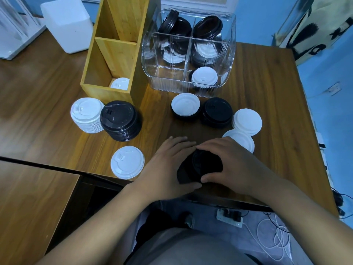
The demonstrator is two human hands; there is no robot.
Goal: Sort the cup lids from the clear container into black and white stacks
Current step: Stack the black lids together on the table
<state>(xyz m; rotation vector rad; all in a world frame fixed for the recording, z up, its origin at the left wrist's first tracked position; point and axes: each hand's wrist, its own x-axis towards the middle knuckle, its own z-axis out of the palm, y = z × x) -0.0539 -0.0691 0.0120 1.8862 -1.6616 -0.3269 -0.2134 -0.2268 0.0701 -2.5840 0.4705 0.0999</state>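
Note:
Both my hands grip a clump of black lids [202, 167] near the table's front edge; my left hand [166, 165] cups its left side and my right hand [233, 165] curls over its top and right. At the left stand a white stack [87, 114] and a black stack [120, 120], with a single white lid [127, 162] in front. The clear container [188, 54] at the back holds mixed black and white lids. Before it lie a white lid on black ones [185, 105], a black pile [216, 111] and white lids [247, 121], [241, 139].
A bamboo divider box [107, 69] with one white lid inside stands left of the container. A white bin [66, 23] sits at the back left. A lower desk surface [28, 197] lies front left. Cables and a power strip [229, 218] are on the floor.

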